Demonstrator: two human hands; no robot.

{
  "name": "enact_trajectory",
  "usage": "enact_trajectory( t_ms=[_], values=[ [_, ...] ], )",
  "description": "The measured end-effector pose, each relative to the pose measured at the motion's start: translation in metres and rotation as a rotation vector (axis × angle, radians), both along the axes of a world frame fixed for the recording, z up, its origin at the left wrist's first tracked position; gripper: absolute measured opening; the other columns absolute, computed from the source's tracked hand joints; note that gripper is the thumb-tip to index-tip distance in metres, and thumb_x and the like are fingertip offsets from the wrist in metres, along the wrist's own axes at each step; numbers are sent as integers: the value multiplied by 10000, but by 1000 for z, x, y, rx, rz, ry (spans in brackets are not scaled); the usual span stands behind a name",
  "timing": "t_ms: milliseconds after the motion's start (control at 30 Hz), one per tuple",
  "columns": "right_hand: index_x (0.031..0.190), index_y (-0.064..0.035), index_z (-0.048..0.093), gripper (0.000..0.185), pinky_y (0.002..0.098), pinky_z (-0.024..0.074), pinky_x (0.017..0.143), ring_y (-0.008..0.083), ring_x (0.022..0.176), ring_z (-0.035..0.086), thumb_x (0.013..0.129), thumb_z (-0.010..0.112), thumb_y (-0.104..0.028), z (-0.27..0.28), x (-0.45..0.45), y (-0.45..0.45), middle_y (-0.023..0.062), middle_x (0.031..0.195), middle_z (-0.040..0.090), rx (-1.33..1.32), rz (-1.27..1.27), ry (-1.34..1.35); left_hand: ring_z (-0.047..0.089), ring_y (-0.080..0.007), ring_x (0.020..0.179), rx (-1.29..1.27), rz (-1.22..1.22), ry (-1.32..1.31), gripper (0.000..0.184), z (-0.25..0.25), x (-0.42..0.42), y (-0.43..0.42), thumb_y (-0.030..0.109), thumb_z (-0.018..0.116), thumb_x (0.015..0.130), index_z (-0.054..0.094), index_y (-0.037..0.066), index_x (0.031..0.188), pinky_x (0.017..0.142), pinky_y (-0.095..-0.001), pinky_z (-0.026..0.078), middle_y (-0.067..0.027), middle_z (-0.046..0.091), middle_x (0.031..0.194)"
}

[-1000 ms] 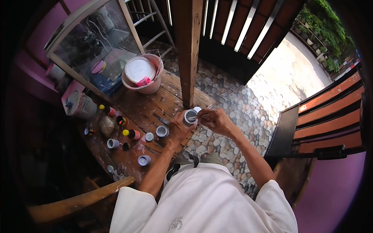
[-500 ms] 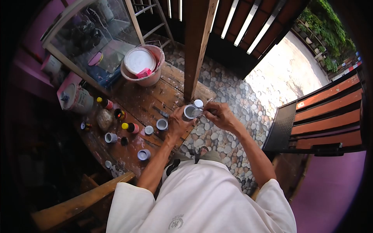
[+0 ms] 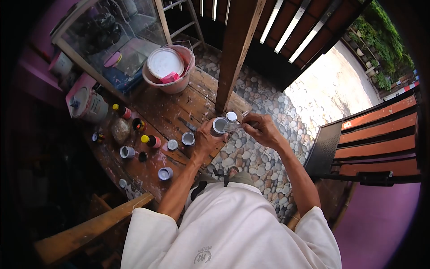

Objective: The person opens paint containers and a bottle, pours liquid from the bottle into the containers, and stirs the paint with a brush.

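My left hand [image 3: 207,140] is closed round the side of a small open can [image 3: 220,125] of grey paint at the bench's corner. My right hand [image 3: 261,130] pinches what looks like a small paintbrush [image 3: 231,127], its pale grey head lying across the can's right rim. Just behind the can stands a small white-topped container [image 3: 231,116]. Left of my left hand are another open can [image 3: 188,138] with grey contents and a small pale lid or pot [image 3: 173,144]. Nearer my body sits an open can [image 3: 165,173] of lilac-grey paint.
Yellow-capped bottles [image 3: 151,141] and several small pots crowd the left of the paint-spotted wooden bench [image 3: 179,110]. A pink bucket [image 3: 177,86] with a white lidded tub stands behind. A wooden post [image 3: 235,62] rises close beyond the can. Pebble-patterned floor [image 3: 260,179] lies right.
My right hand has moved slightly right, and the brush head has shifted from over the can's opening towards its right rim. My left hand keeps its hold. The whole view has shifted a little.
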State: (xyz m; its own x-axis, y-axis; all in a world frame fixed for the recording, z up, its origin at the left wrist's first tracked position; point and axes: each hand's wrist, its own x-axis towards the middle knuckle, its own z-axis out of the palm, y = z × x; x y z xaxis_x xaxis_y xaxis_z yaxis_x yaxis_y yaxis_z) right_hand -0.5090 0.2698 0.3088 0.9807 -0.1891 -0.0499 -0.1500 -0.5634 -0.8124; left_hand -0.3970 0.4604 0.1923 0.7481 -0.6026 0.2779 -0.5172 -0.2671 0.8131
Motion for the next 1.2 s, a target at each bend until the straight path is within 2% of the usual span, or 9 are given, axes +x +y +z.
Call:
enact_trajectory(
  t_ms=[300,367,400,467,700,800,867,900,1200],
  values=[
    [1008,22,672,157,314,512,622,159,655,632,913,637,-98,-6,-2,-6,113,737,663,56,-39,-76,658,-354,912,-11,6,99,551,-7,0,1,313,851,715,637,33,1139,790,-433,534,-165,661,1003],
    [967,-19,680,185,247,460,552,67,609,559,950,671,-203,-16,-3,-9,21,698,634,128,-122,-122,659,-353,910,0,14,87,548,-9,1,3,310,851,715,638,35,1138,786,-432,534,-163,661,1001],
    [967,-19,680,185,247,460,552,67,609,559,950,671,-203,-16,-2,-8,21,698,634,129,-121,-121,660,-351,907,10,20,74,545,-9,1,3,308,851,714,638,37,1136,782,-431,533,-161,660,999],
    [941,3,684,240,240,482,548,81,599,600,909,727,-231,-16,1,-4,42,699,667,510,-268,-119,660,-351,908,-5,21,70,541,-9,0,4,303,850,713,639,39,1135,780,-432,533,-160,659,996],
    [926,-7,687,256,211,452,494,54,561,572,867,778,-239,-26,1,9,12,687,665,489,-335,-146,655,-358,922,33,22,8,529,-1,-6,3,271,849,702,626,45,1125,791,-440,534,-154,658,1009],
    [905,7,675,292,258,461,501,84,557,587,870,773,-265,-27,2,15,37,654,651,315,-279,-155,649,-349,954,22,16,-27,533,-2,-9,3,253,853,683,622,52,1119,811,-438,531,-146,661,1019],
    [878,19,649,334,319,471,526,141,553,608,883,753,-298,-33,5,16,94,643,636,55,-174,-138,652,-344,950,20,14,-51,529,-4,-9,3,239,859,671,632,61,1114,808,-432,527,-141,666,1016],
    [869,16,628,352,362,477,557,209,568,630,884,741,-317,-34,8,20,143,649,622,21,-151,-176,655,-339,946,17,17,-74,526,-4,-10,3,224,865,660,643,69,1110,804,-426,522,-136,672,1012],
    [876,28,651,305,374,479,568,298,588,630,862,754,-259,-43,25,39,178,682,636,22,-115,-90,645,-328,977,73,-43,-80,571,1,-17,8,236,873,644,634,39,1124,826,-420,515,-138,671,1042]
  ],
)
